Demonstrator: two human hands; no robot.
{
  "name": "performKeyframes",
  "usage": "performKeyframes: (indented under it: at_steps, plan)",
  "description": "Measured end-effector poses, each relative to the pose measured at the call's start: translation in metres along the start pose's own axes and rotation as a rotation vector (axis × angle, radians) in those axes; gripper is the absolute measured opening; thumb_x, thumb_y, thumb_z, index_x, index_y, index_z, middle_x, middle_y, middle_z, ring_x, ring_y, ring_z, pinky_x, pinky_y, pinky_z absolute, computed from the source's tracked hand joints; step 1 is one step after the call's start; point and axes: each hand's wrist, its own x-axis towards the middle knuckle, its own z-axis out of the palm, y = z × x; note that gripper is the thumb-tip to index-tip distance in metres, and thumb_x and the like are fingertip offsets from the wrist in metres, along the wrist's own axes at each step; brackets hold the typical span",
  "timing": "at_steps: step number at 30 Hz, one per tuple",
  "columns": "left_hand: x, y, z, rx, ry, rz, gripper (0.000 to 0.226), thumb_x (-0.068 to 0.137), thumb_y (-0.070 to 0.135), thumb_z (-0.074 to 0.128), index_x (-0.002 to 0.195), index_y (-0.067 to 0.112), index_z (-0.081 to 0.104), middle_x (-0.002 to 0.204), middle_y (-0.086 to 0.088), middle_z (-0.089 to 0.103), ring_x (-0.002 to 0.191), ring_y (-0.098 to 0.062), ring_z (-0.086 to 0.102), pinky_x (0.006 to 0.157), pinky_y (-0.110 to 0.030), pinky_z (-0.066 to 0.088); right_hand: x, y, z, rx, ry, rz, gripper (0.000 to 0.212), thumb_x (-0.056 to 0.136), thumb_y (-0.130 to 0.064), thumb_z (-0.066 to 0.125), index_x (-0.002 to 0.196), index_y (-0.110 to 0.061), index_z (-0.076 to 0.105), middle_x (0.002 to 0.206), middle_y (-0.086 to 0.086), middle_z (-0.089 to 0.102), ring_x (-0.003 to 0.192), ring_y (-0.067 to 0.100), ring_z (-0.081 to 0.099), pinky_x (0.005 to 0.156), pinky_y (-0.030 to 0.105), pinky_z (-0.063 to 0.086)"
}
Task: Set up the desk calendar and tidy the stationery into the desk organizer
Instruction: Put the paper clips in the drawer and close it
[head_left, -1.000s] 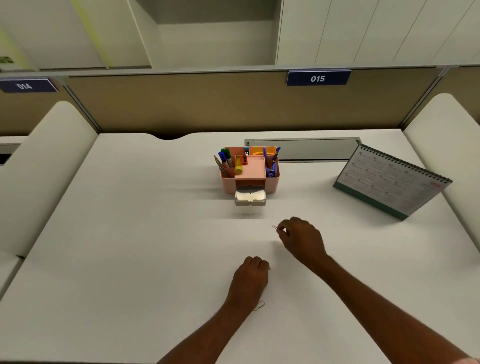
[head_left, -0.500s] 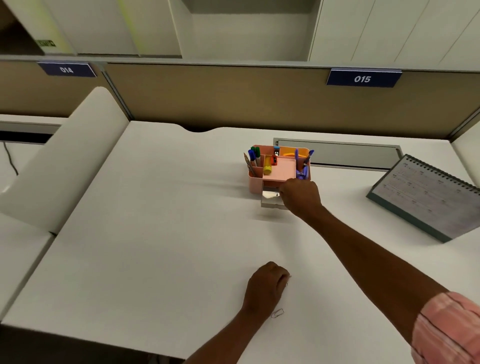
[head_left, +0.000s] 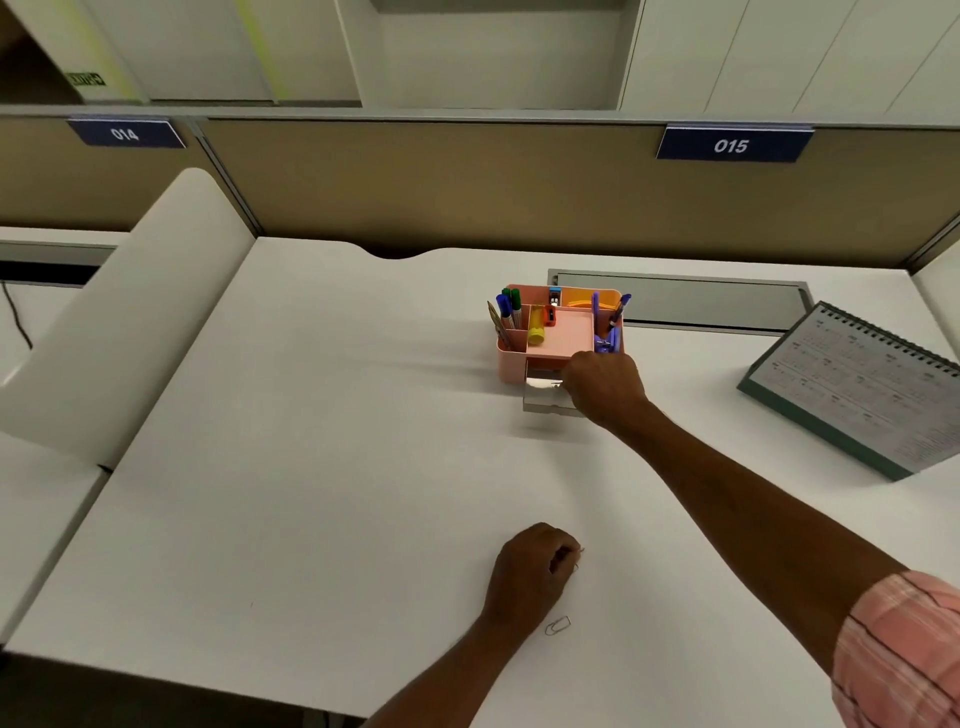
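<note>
This is an office of numbered workstations. A white tabletop (head_left: 311, 467) is backed by a tan partition (head_left: 467, 187) that carries blue plate 014 (head_left: 124, 134) at far left and plate 015 (head_left: 732, 145) at far right, with pale cabinets (head_left: 208, 47) above. A white divider (head_left: 130, 322) walls off the next seat on the left. A grey cable hatch (head_left: 701, 301) sits at the far edge, near an organizer (head_left: 511, 364) and calendar (head_left: 857, 384).

White desk (head_left: 311, 467) with pink organizer (head_left: 511, 364), standing calendar (head_left: 857, 395) at right, loose paper clip (head_left: 557, 625) near front
</note>
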Motion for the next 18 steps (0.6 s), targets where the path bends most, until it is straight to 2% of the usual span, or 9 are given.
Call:
performKeyframes:
  at_steps: [4, 6, 8, 11, 14, 18]
  plan:
    - [0.002, 0.0, 0.0, 0.003, -0.021, -0.012, 0.012, 0.094, 0.035, 0.068, 0.096, 0.025, 0.074, 0.091, 0.008, 0.071, 0.081, -0.007, 0.064, 0.078, -0.027, 0.054, -0.023, 0.0, -0.002, 0.179, 0.14, 0.076, 0.015, 0.096, -0.028, 0.069, 0.105, -0.018, 0.074, 0.099, 0.003, 0.075, 0.081, 0.023, 0.071, 0.07, 0.033, 0.058]
    - [0.003, 0.002, -0.002, -0.025, -0.015, -0.041, 0.011, 0.092, 0.034, 0.07, 0.094, 0.025, 0.075, 0.091, 0.009, 0.073, 0.081, -0.006, 0.066, 0.079, -0.028, 0.055, -0.054, -0.004, 0.001, 0.316, 0.248, 0.107, 0.011, 0.095, -0.029, 0.069, 0.099, -0.021, 0.075, 0.094, 0.001, 0.075, 0.075, 0.02, 0.069, 0.06, 0.025, 0.047]
    - [0.005, 0.004, -0.005, -0.097, 0.06, -0.111, 0.009, 0.089, 0.031, 0.074, 0.092, 0.024, 0.078, 0.09, 0.012, 0.076, 0.081, -0.003, 0.068, 0.079, -0.027, 0.057, -0.094, -0.01, 0.008, 0.389, 0.262, 0.118, 0.011, 0.096, -0.033, 0.066, 0.098, -0.026, 0.075, 0.092, -0.005, 0.072, 0.073, 0.018, 0.068, 0.057, 0.024, 0.041]
    - [0.012, 0.007, -0.016, -0.146, 0.17, -0.189, 0.006, 0.089, 0.029, 0.076, 0.092, 0.026, 0.08, 0.091, 0.018, 0.077, 0.083, 0.002, 0.069, 0.08, -0.025, 0.058, -0.155, -0.02, 0.032, 0.466, 0.13, 0.094, 0.012, 0.096, -0.04, 0.06, 0.097, -0.033, 0.07, 0.093, -0.009, 0.065, 0.075, 0.015, 0.067, 0.059, 0.029, 0.048]
    - [0.033, 0.018, -0.038, -0.13, 0.216, -0.133, 0.006, 0.09, 0.03, 0.077, 0.093, 0.026, 0.081, 0.092, 0.019, 0.077, 0.086, 0.0, 0.07, 0.081, -0.027, 0.058, -0.209, -0.028, 0.058, 0.52, -0.026, 0.009, 0.018, 0.095, -0.047, 0.051, 0.099, -0.035, 0.064, 0.096, -0.012, 0.06, 0.082, 0.012, 0.065, 0.063, 0.032, 0.051]
    - [0.082, 0.041, -0.074, -0.043, 0.301, -0.049, 0.013, 0.093, 0.029, 0.076, 0.102, 0.021, 0.081, 0.101, 0.012, 0.079, 0.093, -0.004, 0.072, 0.085, -0.024, 0.057, -0.253, -0.046, 0.083, 0.546, -0.164, -0.168, 0.033, 0.093, -0.054, 0.046, 0.119, -0.037, 0.057, 0.117, -0.017, 0.056, 0.105, 0.008, 0.058, 0.073, 0.029, 0.051]
